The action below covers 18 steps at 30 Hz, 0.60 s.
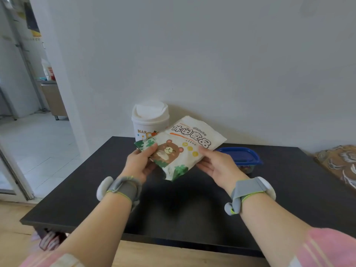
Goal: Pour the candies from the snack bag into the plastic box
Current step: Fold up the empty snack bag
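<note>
The snack bag (185,143), white with a brown bear and green leaves, is held in the air above the black table (173,205), its print upside down to me. My left hand (140,164) pinches its left end, thumb on the front. My right hand (215,166) grips its lower right edge. The plastic box (244,158), clear with a blue lid on it, stands on the table behind my right hand, partly hidden by it. Something colourful shows through its wall.
A small white bin (149,122) with a swing lid and the word BEAR stands at the table's back edge by the wall. A patterned brown cushion (339,164) lies at the right. A doorway (28,112) opens at the left.
</note>
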Each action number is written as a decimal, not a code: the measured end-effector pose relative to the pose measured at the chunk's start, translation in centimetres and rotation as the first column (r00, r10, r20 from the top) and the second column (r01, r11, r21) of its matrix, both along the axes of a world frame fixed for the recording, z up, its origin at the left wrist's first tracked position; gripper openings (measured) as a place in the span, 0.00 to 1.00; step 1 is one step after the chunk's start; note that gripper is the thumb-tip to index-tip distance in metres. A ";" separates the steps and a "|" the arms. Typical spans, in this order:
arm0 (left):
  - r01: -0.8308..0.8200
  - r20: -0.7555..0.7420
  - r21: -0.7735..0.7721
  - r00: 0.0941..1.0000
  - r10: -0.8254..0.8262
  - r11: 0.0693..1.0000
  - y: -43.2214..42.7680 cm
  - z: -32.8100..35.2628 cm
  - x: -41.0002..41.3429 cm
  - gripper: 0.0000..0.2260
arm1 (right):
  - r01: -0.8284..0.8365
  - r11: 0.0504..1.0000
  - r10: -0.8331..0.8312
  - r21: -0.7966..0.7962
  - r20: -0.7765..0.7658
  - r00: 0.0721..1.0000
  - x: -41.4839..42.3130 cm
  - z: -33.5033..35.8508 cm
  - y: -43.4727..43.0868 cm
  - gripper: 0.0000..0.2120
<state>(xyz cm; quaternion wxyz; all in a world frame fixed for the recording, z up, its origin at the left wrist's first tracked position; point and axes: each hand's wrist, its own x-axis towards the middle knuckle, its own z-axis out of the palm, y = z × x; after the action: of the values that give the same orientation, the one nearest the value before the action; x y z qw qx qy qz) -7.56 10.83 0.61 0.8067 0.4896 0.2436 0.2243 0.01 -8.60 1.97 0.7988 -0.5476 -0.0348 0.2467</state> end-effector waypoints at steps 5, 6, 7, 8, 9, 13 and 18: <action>0.018 0.008 0.040 1.000 -0.018 0.999 -1.8 -0.4 0.7 0.15 | 0.079 0.994 -0.075 -0.068 0.068 0.995 0.2 -0.5 0.0 0.12; 0.017 -0.006 0.063 1.000 -0.017 0.998 -1.6 -0.6 0.6 0.14 | 0.137 0.988 -0.130 -0.075 0.091 0.987 0.8 -0.5 -0.5 0.11; 0.019 -0.016 0.088 1.000 -0.018 0.996 -1.4 -0.8 0.5 0.13 | 0.180 0.980 -0.168 -0.089 0.120 0.978 1.4 -0.5 -1.0 0.11; 0.022 -0.030 0.114 0.999 -0.018 0.993 -1.3 -1.0 0.4 0.11 | 0.207 0.972 -0.189 -0.108 0.152 0.970 1.8 -0.6 -1.3 0.11; 0.028 -0.047 0.149 0.999 -0.021 0.989 -1.2 -1.2 0.3 0.10 | 0.223 0.967 -0.199 -0.122 0.184 0.963 2.1 -0.6 -1.6 0.11; 0.122 -0.184 0.374 0.981 -0.055 0.919 -0.6 -1.5 0.1 0.08 | 0.216 0.962 -0.168 -0.166 0.261 0.951 2.2 -0.2 -2.4 0.11; 0.321 -0.260 0.393 0.938 -0.231 0.862 -0.3 0.6 0.2 0.09 | 0.034 0.951 0.060 -0.308 0.293 0.954 2.0 0.3 -3.5 0.10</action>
<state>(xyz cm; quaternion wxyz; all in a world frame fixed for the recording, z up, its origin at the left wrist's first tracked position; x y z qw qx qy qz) -7.40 10.53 1.19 0.6732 0.7054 0.1964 0.1028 1.98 -12.13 2.23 0.6869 -0.6967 -0.1197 0.1687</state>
